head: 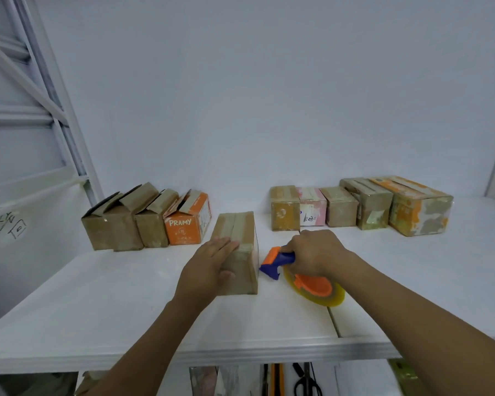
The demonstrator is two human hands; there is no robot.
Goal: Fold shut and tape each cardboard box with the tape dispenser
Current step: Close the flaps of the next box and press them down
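The centre box (238,227) is set mid-table (97,310), near the front edge, flaps folded down; its long axis runs away from the person, w/ the top seam along that axis. The left hand (209,264) is laid flat on the box's near end, fingers straight on top, thumb against the near face. It is pressed, not gripped.

The tape dispenser (280,260) is held in the right hand (315,250), fingers wrapped round the handle, roll toward the person. It sits just beside the box's right side, blade end pointed at the box's near right edge. A strip of clear tape seems to be strung btwn blade and box, but that can't be told for sure.

Judged: the seam is reached more easily by the right hand, and a pull along the long axis would be needed, w/ the box steadied by the left.

At the back, open boxes (143,221) are lined up at left and closed boxes (355,207) at right, so approx. half the batch looks done.
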